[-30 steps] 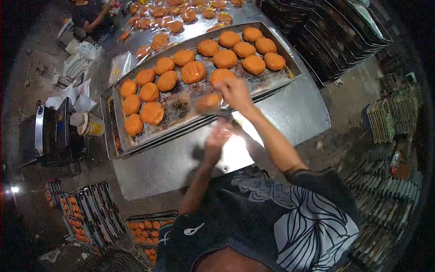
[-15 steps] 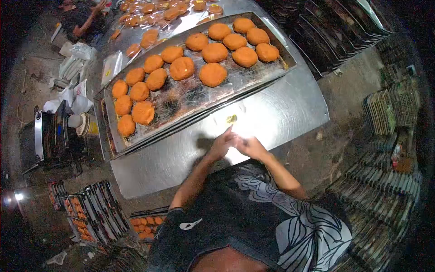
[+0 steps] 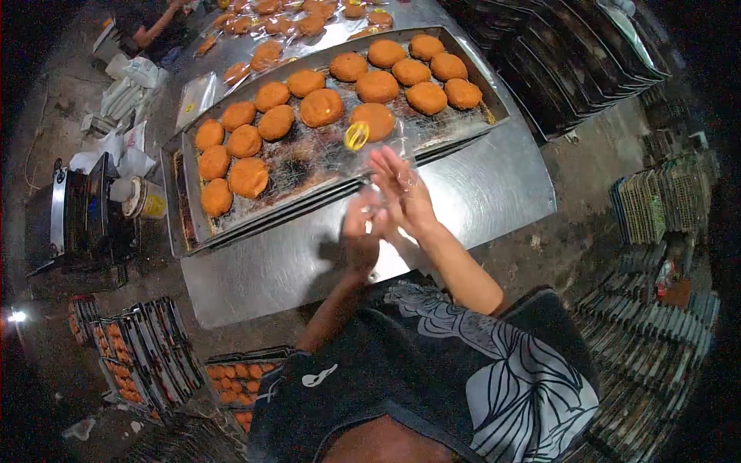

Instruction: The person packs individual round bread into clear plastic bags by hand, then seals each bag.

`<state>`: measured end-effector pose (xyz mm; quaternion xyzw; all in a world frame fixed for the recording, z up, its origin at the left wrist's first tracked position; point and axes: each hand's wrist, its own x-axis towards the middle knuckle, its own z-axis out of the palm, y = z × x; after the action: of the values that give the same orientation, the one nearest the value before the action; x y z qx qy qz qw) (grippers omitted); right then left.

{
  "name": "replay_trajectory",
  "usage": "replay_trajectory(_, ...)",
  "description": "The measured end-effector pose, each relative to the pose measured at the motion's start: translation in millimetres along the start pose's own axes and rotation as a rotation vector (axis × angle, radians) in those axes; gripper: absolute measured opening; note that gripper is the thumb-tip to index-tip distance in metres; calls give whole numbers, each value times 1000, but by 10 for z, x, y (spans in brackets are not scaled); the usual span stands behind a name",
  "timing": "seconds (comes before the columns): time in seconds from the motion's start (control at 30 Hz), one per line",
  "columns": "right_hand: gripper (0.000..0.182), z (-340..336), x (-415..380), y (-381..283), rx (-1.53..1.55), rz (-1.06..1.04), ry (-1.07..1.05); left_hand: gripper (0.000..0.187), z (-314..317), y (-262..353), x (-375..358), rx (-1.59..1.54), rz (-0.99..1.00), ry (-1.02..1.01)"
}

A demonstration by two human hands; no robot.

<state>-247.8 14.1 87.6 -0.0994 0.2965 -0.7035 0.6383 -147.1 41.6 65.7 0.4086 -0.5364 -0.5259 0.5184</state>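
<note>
A clear plastic bag (image 3: 397,147) with a yellow printed mark (image 3: 356,136) spreads over the near edge of the tray, partly in front of one round orange-brown bun (image 3: 373,120). My right hand (image 3: 405,193) is at the bag's near end, fingers stretched up along it, with plastic glinting against the palm. Just left of it and lower, my left hand (image 3: 363,218) is smeared by motion; its grip cannot be made out. Several more buns (image 3: 321,107) lie in rows on the worn metal tray (image 3: 297,166).
The tray rests on a shiny metal table (image 3: 255,282). Bagged buns (image 3: 312,25) lie behind it, beside flat clear bags (image 3: 195,99). Racks of trays (image 3: 162,351) stand lower left, dark trays (image 3: 563,62) upper right. Another person's arm (image 3: 158,31) shows at upper left.
My hands were together over the bare metal near the yellow mark. Now they are apart, the right one farther forward, and the bag is spread over the tray edge.
</note>
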Motion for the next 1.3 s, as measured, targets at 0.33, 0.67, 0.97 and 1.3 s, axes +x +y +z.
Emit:
replay_trajectory(0.33, 76, -99, 1347, 328, -2367, -584, 238, 27, -1070, -163, 615, -895, -187, 552)
replay_trajectory(0.67, 66, 584, 57, 343, -1669, -1160, -529, 37, -1117, -222, 637, -1012, -66, 343)
replay_trajectory(0.97, 85, 417, 30, 369, -1706, -963, -161, 46, -450, 24, 429, -975, -271, -3)
replay_trajectory(1.3, 21, 271, 889, -474, -1421, -764, -124, 41, -220, -906, 25, 102, -282, -552)
